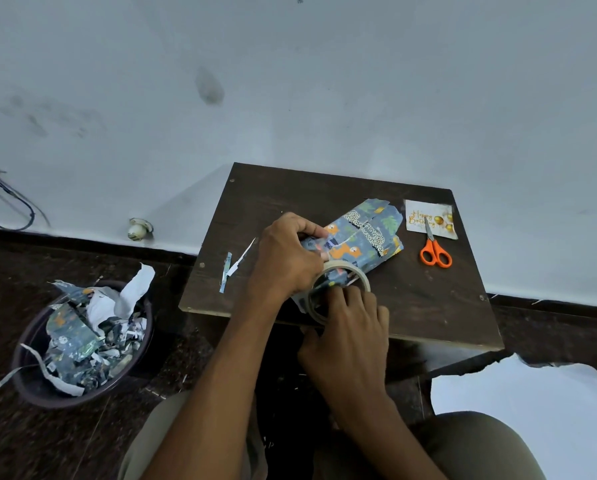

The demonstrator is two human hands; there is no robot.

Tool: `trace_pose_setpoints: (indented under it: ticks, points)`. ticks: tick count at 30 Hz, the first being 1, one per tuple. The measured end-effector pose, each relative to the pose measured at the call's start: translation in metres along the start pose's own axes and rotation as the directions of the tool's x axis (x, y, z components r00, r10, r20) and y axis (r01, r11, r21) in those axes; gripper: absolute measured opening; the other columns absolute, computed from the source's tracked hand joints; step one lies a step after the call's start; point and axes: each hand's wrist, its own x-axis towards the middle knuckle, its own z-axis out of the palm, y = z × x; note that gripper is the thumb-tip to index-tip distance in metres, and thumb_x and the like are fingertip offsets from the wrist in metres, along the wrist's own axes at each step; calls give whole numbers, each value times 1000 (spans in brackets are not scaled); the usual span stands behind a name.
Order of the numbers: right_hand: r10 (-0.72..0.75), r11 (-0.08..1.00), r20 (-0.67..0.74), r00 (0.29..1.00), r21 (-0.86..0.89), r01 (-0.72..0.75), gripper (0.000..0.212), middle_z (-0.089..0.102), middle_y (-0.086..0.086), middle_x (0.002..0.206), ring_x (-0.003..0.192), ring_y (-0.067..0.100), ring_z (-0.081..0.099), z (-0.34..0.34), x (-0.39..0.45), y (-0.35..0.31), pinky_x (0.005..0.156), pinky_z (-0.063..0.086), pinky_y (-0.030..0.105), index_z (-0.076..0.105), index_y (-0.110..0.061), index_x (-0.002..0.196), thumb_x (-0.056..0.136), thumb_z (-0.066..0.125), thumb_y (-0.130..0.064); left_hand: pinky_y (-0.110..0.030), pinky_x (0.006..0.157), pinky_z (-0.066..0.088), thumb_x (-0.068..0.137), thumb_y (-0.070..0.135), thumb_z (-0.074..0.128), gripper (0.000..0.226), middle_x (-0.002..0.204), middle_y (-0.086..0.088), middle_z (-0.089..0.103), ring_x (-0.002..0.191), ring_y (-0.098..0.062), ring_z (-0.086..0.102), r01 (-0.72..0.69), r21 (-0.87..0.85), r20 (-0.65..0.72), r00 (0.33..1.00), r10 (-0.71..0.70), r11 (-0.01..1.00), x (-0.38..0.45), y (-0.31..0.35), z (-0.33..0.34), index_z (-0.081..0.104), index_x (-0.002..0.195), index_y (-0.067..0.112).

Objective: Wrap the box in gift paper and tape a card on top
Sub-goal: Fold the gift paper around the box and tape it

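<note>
A box wrapped in blue animal-print gift paper (pixel 363 237) lies on a small dark wooden table (pixel 428 299), its far paper flaps standing open. My left hand (pixel 286 258) grips the near end of the wrapped box, thumb and fingers curled on the paper. A roll of clear tape (pixel 342 271) stands against the box's near end, and my right hand (pixel 349 327) holds its lower rim with the fingers curled into the ring. A white "Happy Birthday" card (pixel 415 218) lies at the table's far right corner.
Orange-handled scissors (pixel 435 251) lie partly on the card. Paper offcut strips (pixel 234 265) sit at the table's left side. A dark round bin (pixel 30 382) full of gift paper scraps stands on the floor to the left. A wall rises right behind the table.
</note>
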Motion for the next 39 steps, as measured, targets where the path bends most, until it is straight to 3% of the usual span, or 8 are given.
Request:
trace_pose_setpoints:
  ticks: [4,11,19,21,26,29,33,39]
  points:
    - [-46,999,-52,998,2,46,23,60,-3,77,79,25,55,-6,0,7,73,27,35,64,-19,75,52,64,-22,-35,90,59,70,9,88,27,104,13,68,94,-8,69,-1,6,9,1000,1,1000,0,1,-1,77,91,21]
    - [-49,969,-107,993,234,73,4,59,-12,73,76,14,54,-47,-8,18,81,26,32,62,-27,70,67,61,-25,-32,90,58,69,12,90,28,103,13,67,94,-7,68,-6,12,10,1000,6,1000,-1,4,-1,78,92,21]
    - [20,866,-270,963,487,119,5,66,-13,72,71,9,63,-80,8,23,78,50,50,71,-26,76,74,70,-22,-33,89,58,72,11,88,27,104,9,69,94,-10,69,-12,5,7,1000,12,1000,-1,3,-2,77,96,17]
    - [53,843,-264,963,528,98,4,67,-14,71,72,9,64,-82,11,24,78,52,45,73,-27,78,76,70,-26,-34,89,58,72,10,87,26,104,10,69,94,-9,69,-18,13,-1,1000,18,1000,-1,3,-1,77,95,18]
    - [63,792,-227,972,604,89,14,65,-11,68,69,7,62,-86,17,30,60,40,10,72,-22,77,84,69,-34,-36,88,58,70,10,87,26,103,10,69,92,-9,68,-27,19,-2,1000,27,999,-2,4,-1,77,92,21]
    - [56,791,-231,971,604,98,14,63,-10,65,66,8,61,-83,21,35,57,38,10,72,-18,78,91,74,-23,-34,88,58,70,8,87,33,103,11,68,91,-5,66,-50,19,2,999,50,999,-5,6,-4,75,96,23]
    - [46,795,-237,970,597,108,12,63,-7,64,65,15,61,-80,25,38,56,43,23,72,-18,78,90,73,-19,-35,82,60,68,9,88,42,97,13,66,91,-3,65,-105,29,25,994,104,994,-8,9,-9,64,96,30]
    - [30,794,-267,963,591,140,10,64,-10,65,64,9,60,-81,28,37,53,40,12,75,-16,81,89,73,-22,-45,87,55,69,17,88,27,98,12,65,89,-8,63,-130,122,4,991,130,984,-11,9,-9,70,85,31]
